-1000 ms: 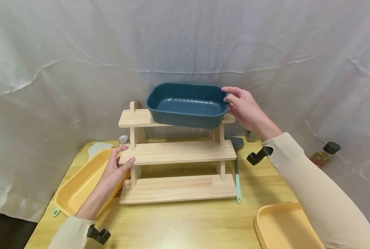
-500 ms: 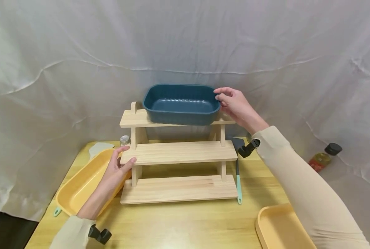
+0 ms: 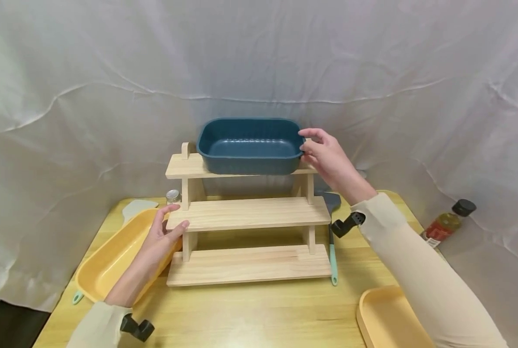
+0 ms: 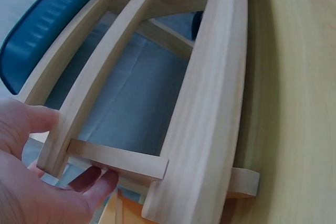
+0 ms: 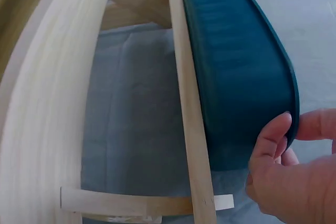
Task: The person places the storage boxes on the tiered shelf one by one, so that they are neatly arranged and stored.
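Observation:
A dark blue rectangular basin (image 3: 250, 165) sits on the top tier of a three-tier wooden display stand (image 3: 249, 213). At the basin's right end, my right hand (image 3: 328, 157) pinches the rim. The right wrist view shows the thumb against the basin's (image 5: 236, 72) outer wall and a finger past the rim. My left hand (image 3: 156, 241) grips the left end of the stand's middle shelf. In the left wrist view its thumb lies on the shelf (image 4: 100, 77), with fingers beneath.
A yellow basin (image 3: 111, 261) leans at the stand's left, near a white utensil head (image 3: 138, 208) and a silver-capped jar (image 3: 173, 195). Right of the stand lie a grey spatula (image 3: 332, 246) with a mint handle, a yellow tray (image 3: 385, 314) and a black-capped bottle (image 3: 448, 222).
The blue basin has shifted left and settled level on the top tier, the right hand moving along with it. The left hand has kept its place on the middle shelf.

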The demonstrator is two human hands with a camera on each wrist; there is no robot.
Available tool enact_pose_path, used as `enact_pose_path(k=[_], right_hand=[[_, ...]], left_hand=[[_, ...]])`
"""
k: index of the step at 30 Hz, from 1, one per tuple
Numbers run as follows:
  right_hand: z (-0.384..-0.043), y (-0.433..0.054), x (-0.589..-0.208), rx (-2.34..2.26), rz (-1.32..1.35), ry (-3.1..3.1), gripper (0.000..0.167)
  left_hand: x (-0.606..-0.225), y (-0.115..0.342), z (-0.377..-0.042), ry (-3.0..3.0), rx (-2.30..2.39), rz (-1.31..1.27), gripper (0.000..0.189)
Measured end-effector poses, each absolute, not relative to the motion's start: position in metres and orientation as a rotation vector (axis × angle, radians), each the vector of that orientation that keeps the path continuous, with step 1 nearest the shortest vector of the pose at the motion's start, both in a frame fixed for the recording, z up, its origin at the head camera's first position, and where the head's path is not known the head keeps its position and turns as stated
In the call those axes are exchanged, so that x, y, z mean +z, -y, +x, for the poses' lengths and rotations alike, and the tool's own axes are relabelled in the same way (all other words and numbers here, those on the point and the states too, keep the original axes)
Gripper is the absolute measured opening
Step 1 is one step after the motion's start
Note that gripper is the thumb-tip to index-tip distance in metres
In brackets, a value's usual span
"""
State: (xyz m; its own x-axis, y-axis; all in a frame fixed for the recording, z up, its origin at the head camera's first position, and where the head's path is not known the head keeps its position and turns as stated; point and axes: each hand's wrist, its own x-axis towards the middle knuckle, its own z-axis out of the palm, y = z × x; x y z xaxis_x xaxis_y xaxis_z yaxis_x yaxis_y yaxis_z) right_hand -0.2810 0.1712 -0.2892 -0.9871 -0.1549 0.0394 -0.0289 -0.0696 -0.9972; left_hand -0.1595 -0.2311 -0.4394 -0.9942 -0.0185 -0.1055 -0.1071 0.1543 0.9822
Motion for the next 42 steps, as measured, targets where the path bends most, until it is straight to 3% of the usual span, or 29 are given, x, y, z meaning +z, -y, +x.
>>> enact_pose_path(k=[9, 32, 42], right_hand=[[-0.291, -0.167, -0.284, -2.27, -0.102, -2.038, 0.03], [-0.287, -0.159, -0.29, -2.294, -0.103, -2.16, 0.031], [-0.272, -0.169, -0.287, -2.449, -0.088, -2.105, 0.014]], left_hand=[[-0.435, 0.232, -0.164, -2.25, 2.024, -0.068, 0.068], [-0.438, 0.233, -0.166, -2.272, 2.009, -0.125, 0.073], [-0.437, 0.237, -0.164, -2.246, 2.012, -0.077, 0.076]])
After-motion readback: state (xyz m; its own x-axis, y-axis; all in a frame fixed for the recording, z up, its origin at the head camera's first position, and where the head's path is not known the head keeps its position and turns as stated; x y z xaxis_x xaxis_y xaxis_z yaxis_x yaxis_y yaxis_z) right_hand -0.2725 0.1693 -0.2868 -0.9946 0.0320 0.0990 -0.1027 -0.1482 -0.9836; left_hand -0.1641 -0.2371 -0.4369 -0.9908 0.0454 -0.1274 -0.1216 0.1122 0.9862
